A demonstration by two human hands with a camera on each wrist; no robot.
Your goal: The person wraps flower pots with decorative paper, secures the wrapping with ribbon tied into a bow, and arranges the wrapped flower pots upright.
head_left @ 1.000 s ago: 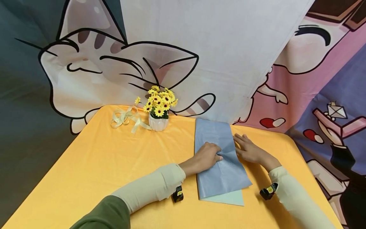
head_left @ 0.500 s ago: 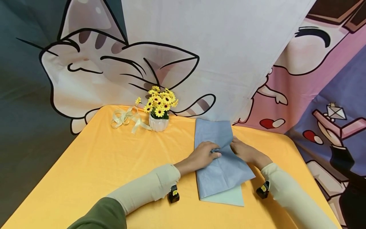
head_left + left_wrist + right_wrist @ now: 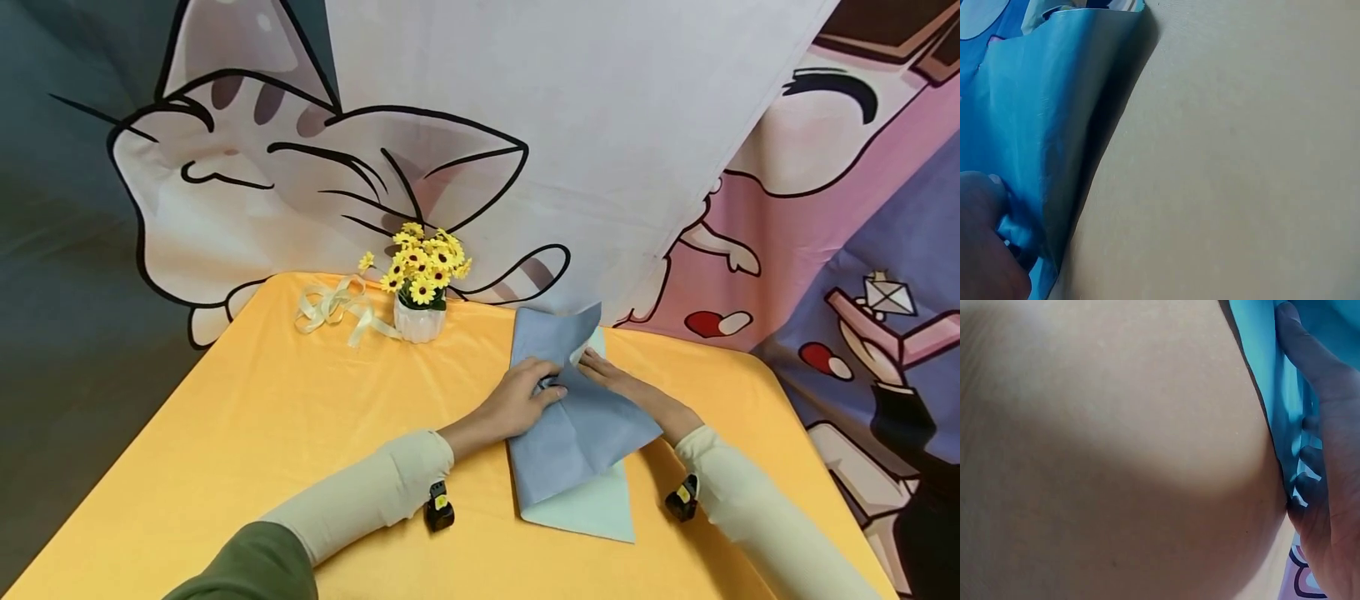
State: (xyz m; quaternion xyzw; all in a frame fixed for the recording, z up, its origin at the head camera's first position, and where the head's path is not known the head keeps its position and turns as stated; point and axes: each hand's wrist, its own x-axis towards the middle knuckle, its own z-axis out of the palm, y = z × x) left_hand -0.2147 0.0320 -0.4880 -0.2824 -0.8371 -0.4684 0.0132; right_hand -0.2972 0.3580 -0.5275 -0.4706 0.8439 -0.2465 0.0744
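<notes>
A folded sheet of wrapping paper (image 3: pixel 555 467), blue-grey outside and pale mint inside, lies at the table's centre right. My left hand (image 3: pixel 521 398) pinches a gathered crease near its middle, the thumb on top; the left wrist view shows this hand (image 3: pixel 988 237) at the crumpled blue surface. At the paper's right side, my right hand (image 3: pixel 626 385) reaches in beneath the raised blue flap, fingers fairly straight and touching the mint layer. In the right wrist view that hand (image 3: pixel 1341 444) lies against the paper (image 3: pixel 1260 381), its fingers partly hidden.
A white pot of yellow flowers (image 3: pixel 420 292) stands at the back of the yellow-covered table (image 3: pixel 300 425). Pale ribbon (image 3: pixel 333 304) lies loosely coiled left of it. A printed cartoon cloth (image 3: pixel 622 142) hangs right behind the table's edge.
My right hand has moved left, from beside the paper to under its flap. The flap's right edge has lifted and folded leftward, baring more mint. My left hand has shifted slightly left with the crease.
</notes>
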